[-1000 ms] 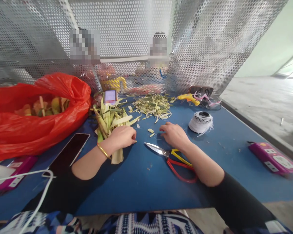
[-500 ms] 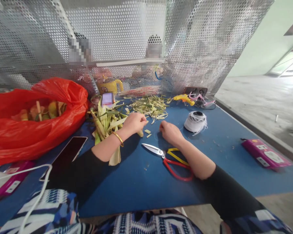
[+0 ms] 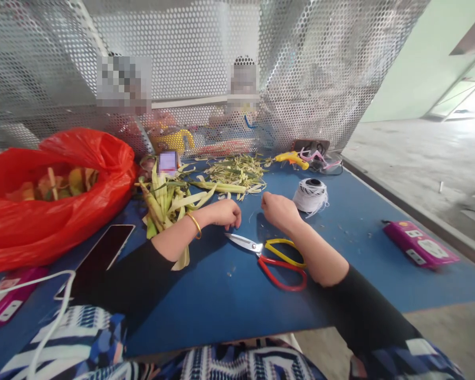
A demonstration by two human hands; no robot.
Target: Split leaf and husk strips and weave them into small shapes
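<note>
Head view: the left hand is half curled, palm down, beside the tip of the scissors, and I cannot tell whether anything is pinched under its fingers. The right hand is curled more tightly, thumb side toward the left hand; whether it grips the faint thread showing between the two hands is also too fine to tell. The likeliest mishap, I judge, is a pricked finger, since the blades point toward the left hand. The right forearm lies close beside the yellow handle, so a careless sweep could swing those blades round. Loose strands hang from the white spool, near the right hand; a tug might tangle them or topple it. The husk bundle lies loosely splayed on the blue surface beyond the left forearm, and a dragging wrist or the gold bangle could catch a leaf and scatter it. Near the left sleeve, the white cable passes by the phone, so a snag there could shift the phone.
</note>
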